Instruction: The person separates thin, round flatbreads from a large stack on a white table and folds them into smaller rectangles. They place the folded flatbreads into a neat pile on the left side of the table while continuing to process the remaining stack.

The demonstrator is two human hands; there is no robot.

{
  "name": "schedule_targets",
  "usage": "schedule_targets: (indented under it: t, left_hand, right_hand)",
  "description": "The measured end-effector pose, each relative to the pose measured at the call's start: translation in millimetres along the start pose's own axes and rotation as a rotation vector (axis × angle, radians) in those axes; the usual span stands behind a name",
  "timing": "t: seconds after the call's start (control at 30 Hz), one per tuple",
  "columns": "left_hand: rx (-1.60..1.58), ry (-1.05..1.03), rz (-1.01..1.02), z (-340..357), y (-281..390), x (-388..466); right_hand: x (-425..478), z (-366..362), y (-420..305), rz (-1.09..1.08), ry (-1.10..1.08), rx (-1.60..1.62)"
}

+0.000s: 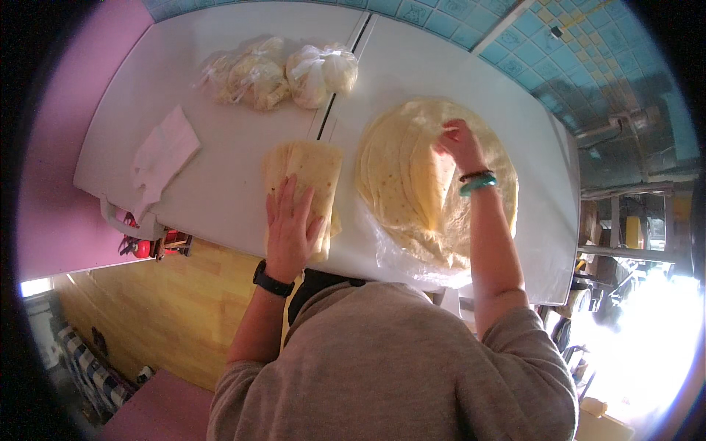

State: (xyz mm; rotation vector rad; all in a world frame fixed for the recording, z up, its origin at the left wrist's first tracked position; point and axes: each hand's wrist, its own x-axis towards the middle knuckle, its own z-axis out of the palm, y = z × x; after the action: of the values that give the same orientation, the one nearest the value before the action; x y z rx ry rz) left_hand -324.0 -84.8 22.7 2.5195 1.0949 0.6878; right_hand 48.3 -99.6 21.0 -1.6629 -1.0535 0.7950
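My left hand (291,220) lies flat, fingers spread, on a stack of folded thin flatbreads (306,160) near the table's front edge. To its right is a wide pile of large round flatbreads (386,165), their edges fanned out in layers on the left. Over the pile, my right hand (460,146) has its fingers curled at the upper end of a raised, folded-over top flatbread (433,182); the fingertips are partly hidden. Under the pile's front edge, a clear plastic sheet (405,256) sticks out.
Knotted clear plastic bags of pale food (259,77) and another such bag (314,71) stand at the back of the white table (220,149). A white cloth or paper (168,146) lies at the left. Blue tiled wall (441,27) borders the far side.
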Motion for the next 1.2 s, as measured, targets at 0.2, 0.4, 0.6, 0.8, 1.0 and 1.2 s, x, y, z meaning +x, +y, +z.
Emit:
schedule_targets:
  t: [0.2, 0.4, 0.6, 0.8, 1.0, 1.2]
  left_hand:
    - [-0.045, -0.033, -0.055, -2, -1, -4]
    - [-0.081, -0.037, -0.116, -14, -4, -11]
    - [-0.304, 0.146, -0.053, -23, -10, -11]
    - [-1.388, 0.153, -0.256, -20, -11, -9]
    - [-0.305, 0.122, -0.208, -17, -15, -12]
    - [-0.128, 0.090, -0.122, -16, 4, -13]
  right_hand:
    - [6, 16, 22, -0.229, 0.121, -1.119]
    - [-10, 11, -42, -0.169, -0.421, -0.854]
    - [-45, 43, -156, -0.397, -0.821, -0.409]
    - [-21, 111, -174, -0.336, -0.976, -0.091]
    - [28, 154, -67, -0.527, -0.330, -0.414]
    - [60, 28, 29, -0.223, 0.141, -0.845]
